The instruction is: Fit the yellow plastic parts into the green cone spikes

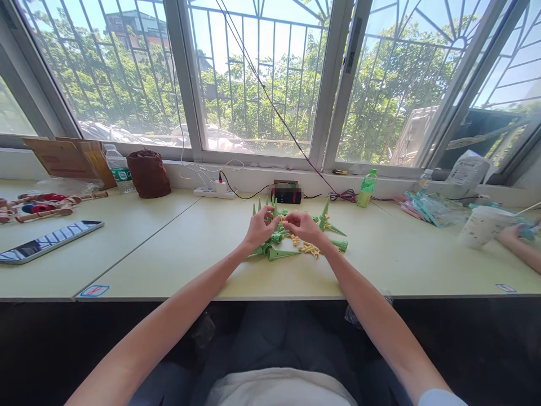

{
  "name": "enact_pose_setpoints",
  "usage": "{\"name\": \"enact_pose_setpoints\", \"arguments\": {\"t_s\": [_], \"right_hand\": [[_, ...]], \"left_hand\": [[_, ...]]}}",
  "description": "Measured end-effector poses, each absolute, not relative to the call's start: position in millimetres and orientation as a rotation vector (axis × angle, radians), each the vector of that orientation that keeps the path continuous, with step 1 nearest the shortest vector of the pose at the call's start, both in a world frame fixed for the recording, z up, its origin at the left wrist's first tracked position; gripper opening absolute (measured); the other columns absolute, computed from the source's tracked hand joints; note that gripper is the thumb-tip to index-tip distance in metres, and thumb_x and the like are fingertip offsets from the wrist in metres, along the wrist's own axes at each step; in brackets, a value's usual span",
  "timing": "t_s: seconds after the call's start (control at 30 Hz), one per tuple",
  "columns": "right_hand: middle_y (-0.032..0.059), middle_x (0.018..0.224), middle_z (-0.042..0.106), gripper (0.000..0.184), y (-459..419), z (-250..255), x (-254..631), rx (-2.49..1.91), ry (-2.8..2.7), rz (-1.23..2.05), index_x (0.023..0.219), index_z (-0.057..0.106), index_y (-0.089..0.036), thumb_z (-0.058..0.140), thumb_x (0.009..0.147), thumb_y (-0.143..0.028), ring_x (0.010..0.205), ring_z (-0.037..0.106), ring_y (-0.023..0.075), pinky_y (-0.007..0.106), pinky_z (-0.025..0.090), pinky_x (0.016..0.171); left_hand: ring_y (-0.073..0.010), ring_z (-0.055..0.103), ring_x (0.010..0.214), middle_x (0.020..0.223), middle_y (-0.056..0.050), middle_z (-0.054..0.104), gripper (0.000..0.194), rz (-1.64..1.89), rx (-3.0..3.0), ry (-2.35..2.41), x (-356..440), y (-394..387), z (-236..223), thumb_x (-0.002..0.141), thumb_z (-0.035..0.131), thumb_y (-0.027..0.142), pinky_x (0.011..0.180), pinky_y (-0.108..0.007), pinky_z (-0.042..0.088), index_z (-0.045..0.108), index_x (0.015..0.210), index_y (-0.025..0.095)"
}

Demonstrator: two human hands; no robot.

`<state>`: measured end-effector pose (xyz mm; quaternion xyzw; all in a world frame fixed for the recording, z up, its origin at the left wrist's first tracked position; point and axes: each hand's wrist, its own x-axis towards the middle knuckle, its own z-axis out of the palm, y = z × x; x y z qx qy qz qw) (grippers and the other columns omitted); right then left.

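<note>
Both my hands meet over a pile of green plastic spikes, pointed cones with a wide ribbed end. My left hand (261, 226) is closed, its fingertips around what looks like one of these spikes, mostly hidden by the fingers. Close beside it, my right hand (303, 226) pinches a small yellow plastic piece (284, 219) against the left fingertips. Below the hands lies a green spike (283, 254) on its side, and another spike (325, 213) stands tilted to the right. Loose small yellow pieces (310, 249) are scattered under my right wrist.
Behind the pile are a phone (291, 195), a power strip (213, 193) and a green bottle (367, 188). Left are a tablet-like device (51, 241), wooden toys (44, 208) and a brown bag (149, 173). At right, another person's hand (513, 237) is by a white cup (479, 226).
</note>
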<state>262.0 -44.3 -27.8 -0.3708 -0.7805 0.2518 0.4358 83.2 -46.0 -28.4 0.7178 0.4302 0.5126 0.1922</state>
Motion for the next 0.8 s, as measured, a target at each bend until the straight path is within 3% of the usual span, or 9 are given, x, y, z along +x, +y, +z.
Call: {"name": "enact_pose_setpoints", "arguments": {"t_s": [0.2,0.4,0.63,0.8], "right_hand": [[0.0008,0.054,0.059,0.04,-45.8,-27.1,262.2,-0.966,-1.978,0.647,0.063,0.057,-0.017,0.053,0.086,-0.049,0.047,0.052,0.0114,0.024,0.041,0.05],[0.0001,0.05,0.055,0.05,-42.4,-30.1,262.1,-0.994,-1.968,0.721,0.06,0.056,-0.017,0.045,0.089,-0.057,0.042,0.048,0.0102,0.024,0.039,0.047],[0.0001,0.058,0.06,0.033,-46.0,-26.9,261.2,-0.979,-1.953,0.638,0.075,0.061,-0.017,0.059,0.082,-0.049,0.049,0.053,0.0115,0.023,0.04,0.05],[0.0001,0.056,0.059,0.033,-44.3,-29.2,261.7,-0.958,-1.975,0.653,0.071,0.06,-0.017,0.057,0.083,-0.048,0.049,0.051,0.0112,0.023,0.039,0.049]], "left_hand": [[-0.006,0.045,0.048,0.08,-0.001,0.058,0.037,1.42,2.013,1.18,83.8,-47.3,-28.3,0.08,0.061,0.044,0.044,-0.02,0.035,0.055,0.105,0.018],[-0.0047,0.045,0.047,0.08,-0.001,0.059,0.037,1.394,1.996,1.164,84.5,-48.2,-27.2,0.08,0.062,0.041,0.045,-0.019,0.037,0.056,0.108,0.017],[-0.0064,0.05,0.05,0.081,-0.002,0.059,0.036,1.393,1.988,1.185,84.7,-47.6,-26.9,0.08,0.062,0.042,0.049,-0.021,0.04,0.056,0.105,0.017],[-0.0059,0.05,0.049,0.083,-0.002,0.06,0.038,1.36,1.965,1.166,84.8,-47.7,-27.3,0.079,0.063,0.042,0.048,-0.021,0.04,0.056,0.106,0.017]]}}
